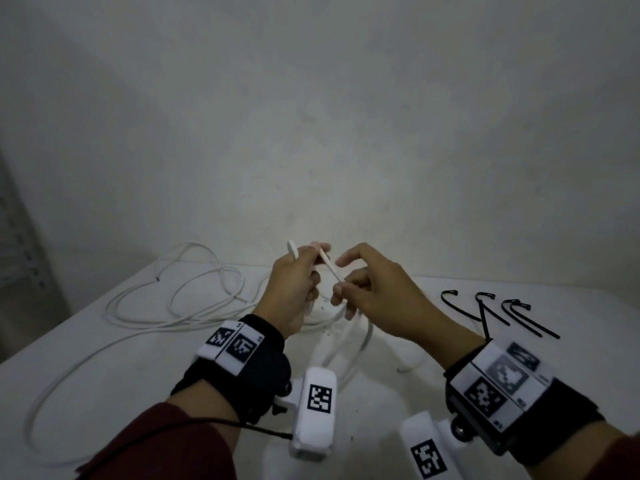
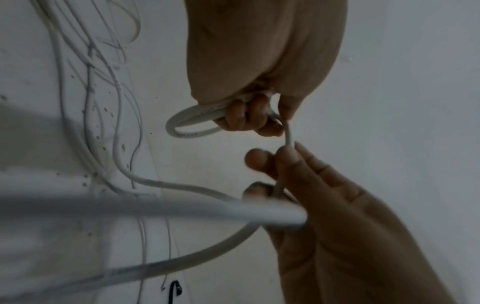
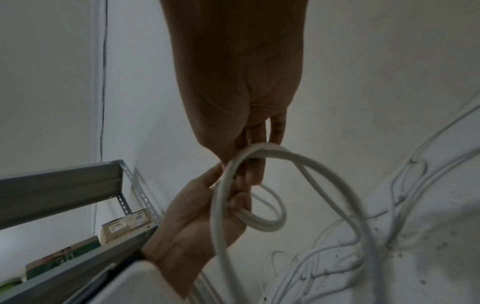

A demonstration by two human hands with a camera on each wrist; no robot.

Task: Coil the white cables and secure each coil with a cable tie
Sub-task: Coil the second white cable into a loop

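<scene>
Coiling is under way above the desk (image 1: 104,358): the left hand (image 1: 294,289) grips a small loop of white cable (image 1: 330,268), the right hand (image 1: 377,299) pinches the feeding strand. Next, lay another turn; cable ties (image 1: 502,313) wait right, unused.

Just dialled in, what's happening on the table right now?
A person is coiling a white cable above the table. The left hand grips the small loops gathered so far, and the right hand pinches the next stretch to feed it in. Most of the cable still lies loose in wide loops on the left of the table. The black cable ties lie untouched on the right, so no coil is tied yet.
</scene>
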